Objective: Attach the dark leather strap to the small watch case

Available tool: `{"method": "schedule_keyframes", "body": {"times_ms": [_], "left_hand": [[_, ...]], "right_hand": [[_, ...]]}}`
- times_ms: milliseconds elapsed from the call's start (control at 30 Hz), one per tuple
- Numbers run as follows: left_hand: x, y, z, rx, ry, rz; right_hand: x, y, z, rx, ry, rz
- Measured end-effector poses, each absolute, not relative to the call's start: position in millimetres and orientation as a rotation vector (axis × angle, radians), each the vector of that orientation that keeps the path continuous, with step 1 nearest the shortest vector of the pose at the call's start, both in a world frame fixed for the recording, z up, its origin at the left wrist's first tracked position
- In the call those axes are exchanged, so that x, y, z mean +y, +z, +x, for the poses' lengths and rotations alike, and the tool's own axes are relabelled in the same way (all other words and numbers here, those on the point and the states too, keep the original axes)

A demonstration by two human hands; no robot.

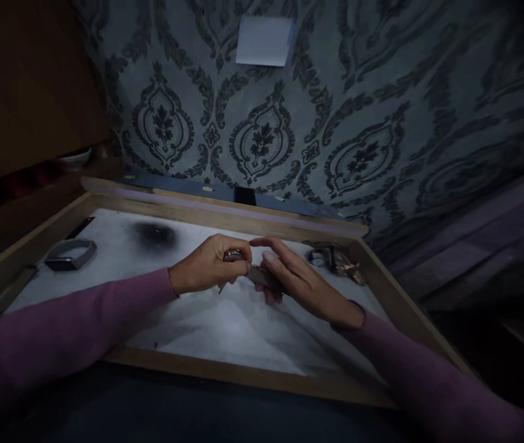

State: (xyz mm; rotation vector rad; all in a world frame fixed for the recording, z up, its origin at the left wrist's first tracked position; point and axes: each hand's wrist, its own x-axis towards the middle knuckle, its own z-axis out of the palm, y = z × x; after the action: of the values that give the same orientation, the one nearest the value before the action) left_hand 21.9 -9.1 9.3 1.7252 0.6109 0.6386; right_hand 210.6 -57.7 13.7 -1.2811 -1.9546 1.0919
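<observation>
Over the white bottom of a shallow wooden tray (pixel 253 384), my two hands meet on what looks like a wristwatch (pixel 265 278). Its round, shiny, studded end shows between the fingers of my left hand (pixel 211 261), which is closed on it. From there a flat grey strap-like part runs into my right hand (pixel 296 277). My right thumb presses on this part from above, the index finger reaches toward my left hand, and the other fingers curl underneath. Much of the piece is hidden by my fingers.
A grey watch-like band (pixel 71 255) stands at the tray's left, near a dark smudge (pixel 154 235). Several watches or bracelets (pixel 336 259) lie in the right back corner. Behind rises a patterned wall (pixel 262 138) with a white paper (pixel 264 42). Brown furniture (pixel 31 86) borders the left.
</observation>
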Motion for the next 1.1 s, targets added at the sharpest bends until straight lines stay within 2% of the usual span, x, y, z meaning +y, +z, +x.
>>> {"method": "schedule_keyframes", "body": {"times_ms": [67,167,267,400,500,700,933,1100], "left_hand": [[-8.0,10.2,20.2,0.604,0.644,1.729],[-6.3,10.9,18.5,0.601,0.659,1.739],[-6.5,10.3,18.3,0.616,0.684,1.758],[-10.0,9.1,19.2,0.627,0.736,1.804],[-12.5,9.3,19.4,0.64,0.766,1.787],[-14.7,8.8,20.2,0.633,0.788,1.723],[-16.7,5.1,21.0,0.602,0.747,1.702],[-18.6,6.9,20.3,0.577,0.653,1.68]], "right_hand": [[-54.9,11.8,214.9,-1.963,0.983,-1.339],[-54.4,11.3,219.0,-1.997,0.434,-1.418],[-61.4,12.7,212.9,-2.012,-0.127,-1.311],[-71.5,8.0,194.0,-2.072,-0.313,-1.23],[-71.1,1.1,185.2,-2.152,-0.316,-1.302],[-63.3,-2.3,189.7,-2.244,-0.039,-1.477],[-65.1,-0.4,196.8,-2.159,0.468,-1.342],[-73.2,3.5,199.3,-2.121,0.544,-1.259]]}}
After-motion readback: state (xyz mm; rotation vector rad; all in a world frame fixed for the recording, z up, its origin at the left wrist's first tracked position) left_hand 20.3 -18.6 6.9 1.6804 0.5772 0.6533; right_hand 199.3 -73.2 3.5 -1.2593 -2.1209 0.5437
